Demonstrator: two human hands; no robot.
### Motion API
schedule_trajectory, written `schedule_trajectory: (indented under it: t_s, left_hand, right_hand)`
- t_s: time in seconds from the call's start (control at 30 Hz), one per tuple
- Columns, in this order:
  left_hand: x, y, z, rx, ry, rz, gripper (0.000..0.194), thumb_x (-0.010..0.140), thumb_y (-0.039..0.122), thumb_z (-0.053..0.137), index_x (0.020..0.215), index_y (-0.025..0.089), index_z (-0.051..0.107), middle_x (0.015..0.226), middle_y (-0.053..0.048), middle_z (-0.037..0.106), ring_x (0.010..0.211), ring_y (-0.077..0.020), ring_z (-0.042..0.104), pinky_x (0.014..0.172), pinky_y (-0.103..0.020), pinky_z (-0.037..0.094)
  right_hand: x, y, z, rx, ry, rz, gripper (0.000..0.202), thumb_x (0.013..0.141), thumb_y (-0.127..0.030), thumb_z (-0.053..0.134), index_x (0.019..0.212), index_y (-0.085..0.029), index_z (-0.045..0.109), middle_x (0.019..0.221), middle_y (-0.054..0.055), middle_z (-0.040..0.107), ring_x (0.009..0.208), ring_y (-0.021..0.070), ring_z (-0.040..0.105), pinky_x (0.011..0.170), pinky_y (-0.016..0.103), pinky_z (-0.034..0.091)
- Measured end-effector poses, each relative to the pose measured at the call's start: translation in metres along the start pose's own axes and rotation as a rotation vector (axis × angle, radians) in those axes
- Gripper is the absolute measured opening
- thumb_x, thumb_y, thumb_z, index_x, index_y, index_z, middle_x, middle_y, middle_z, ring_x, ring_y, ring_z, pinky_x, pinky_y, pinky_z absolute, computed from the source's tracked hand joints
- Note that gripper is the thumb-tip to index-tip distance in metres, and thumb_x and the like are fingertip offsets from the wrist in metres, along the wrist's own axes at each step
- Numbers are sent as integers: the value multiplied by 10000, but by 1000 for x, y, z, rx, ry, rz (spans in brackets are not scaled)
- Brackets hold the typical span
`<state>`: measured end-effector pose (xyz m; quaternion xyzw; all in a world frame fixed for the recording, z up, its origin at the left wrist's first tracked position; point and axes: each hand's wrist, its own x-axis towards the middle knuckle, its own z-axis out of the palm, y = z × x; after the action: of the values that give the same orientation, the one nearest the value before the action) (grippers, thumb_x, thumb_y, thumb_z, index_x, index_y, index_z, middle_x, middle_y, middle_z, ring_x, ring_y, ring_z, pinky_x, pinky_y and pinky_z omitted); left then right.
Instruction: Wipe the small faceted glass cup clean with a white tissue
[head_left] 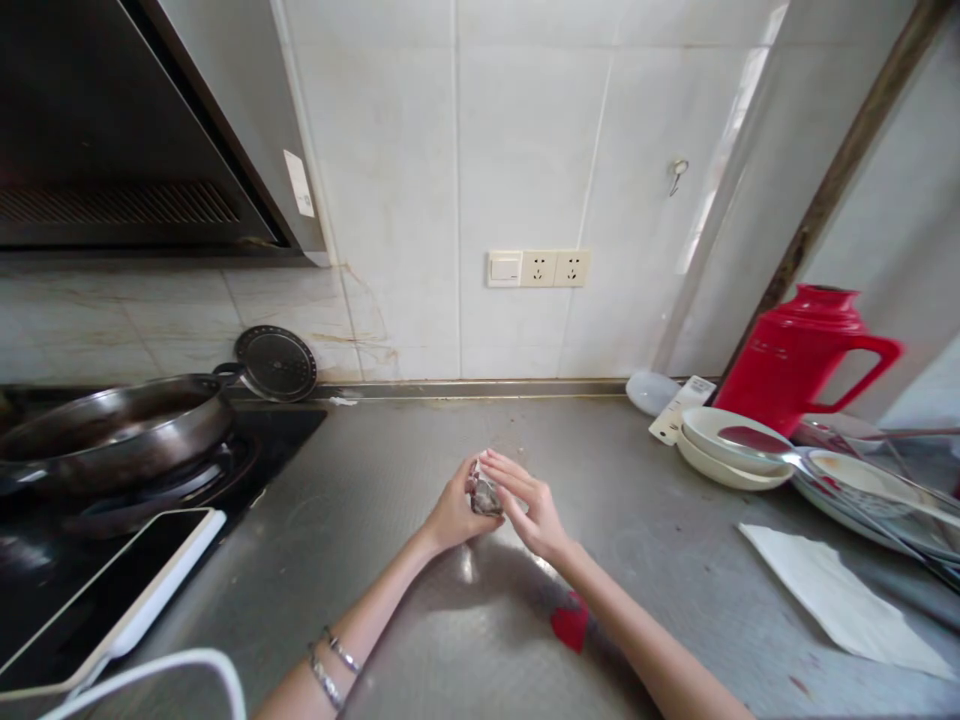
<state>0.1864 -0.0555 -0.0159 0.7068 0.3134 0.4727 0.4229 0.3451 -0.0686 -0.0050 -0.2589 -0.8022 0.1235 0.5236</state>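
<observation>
Over the middle of the steel counter, a small mottled grey, dark and silvery object [486, 495] sits between my two hands. It looks like a little jar or wrapped packet, but the fingers cover much of it and I cannot make out its kind. My left hand [455, 508] is wrapped around its left side, thumb below. From the right, my right hand [534, 503] is cupped against it, fingertips at its top and thumb low on its side. A bracelet-like pair of bands [332, 667] circles my left wrist.
To the left, a pan [124, 430] stands on the black stove [281, 440], with a phone-like device [105, 605] in front. Bowls [731, 450], a red thermos [795, 355] and a white paper sheet [840, 595] are at right. A red patch [570, 622] shows near my right forearm.
</observation>
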Motion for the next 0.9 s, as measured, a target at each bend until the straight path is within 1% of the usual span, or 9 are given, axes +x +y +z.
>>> schedule_trajectory:
  t_s: [0.07,0.13,0.23,0.3,0.37,0.43,0.57,0.7,0.9]
  left_hand:
    - [0,3,0,17,1,-22,788,560,124,757,1267,173,413,1219,-118,579,978,-225,624,828,-321,502]
    - [1,2,-1,43,18,-22,765,561,135,761,1246,178,425,1205,-110,582,964,-220,626,816,-315,504]
    - [2,-6,-3,54,66,-6,688,601,205,764,1203,179,433,1167,-108,599,985,-228,623,837,-331,505]
    - [3,-13,-4,64,108,13,686,586,227,781,1179,179,439,1148,-110,610,1027,-245,612,882,-353,494]
    - [4,-16,-3,88,127,22,672,573,222,786,1153,175,451,1112,-107,625,1034,-252,611,911,-370,482]
    - [4,-16,-2,112,128,20,629,590,223,776,1134,172,465,1087,-101,635,1022,-248,616,914,-374,480]
    - [3,-9,2,97,100,-4,651,613,219,774,1182,175,462,1164,-103,616,1044,-236,615,893,-343,491]
    - [3,-10,1,65,108,-39,643,621,224,773,1178,175,455,1132,-92,633,997,-222,632,871,-336,501]
    - [3,-13,-2,89,116,27,565,620,252,765,1102,165,484,1045,-82,640,965,-231,626,882,-367,490]
  right_hand:
    - [1,1,-2,20,43,58,348,958,-255,422,1254,-266,604,1273,74,620,1239,255,535,1027,482,460]
    - [1,1,-4,4,67,48,348,951,-244,431,1251,-262,607,1268,80,624,1219,255,554,1010,471,480]
    - [-1,-1,-3,-61,30,-96,403,920,-186,447,1304,-236,557,1306,96,593,1253,257,521,1034,480,458]
    - [-3,-2,0,-116,-43,-213,460,891,-152,466,1345,-212,510,1331,104,571,1294,259,475,1064,495,423]
    - [-4,-1,2,-165,-108,-281,496,876,-128,471,1367,-198,480,1337,107,564,1315,253,447,1079,497,406]
    - [-4,0,3,-193,-118,-280,491,883,-112,458,1365,-201,479,1325,103,576,1314,242,450,1078,492,409]
    - [0,3,0,-174,-48,-201,454,904,-99,429,1336,-212,514,1321,105,580,1286,234,485,1065,490,426]
    - [1,4,-2,-121,-2,-203,448,899,-106,443,1318,-236,536,1303,90,596,1263,235,511,1046,473,456]
    - [-3,-3,4,-151,-90,-259,474,891,-119,461,1349,-235,504,1295,78,603,1301,245,465,1063,501,429]
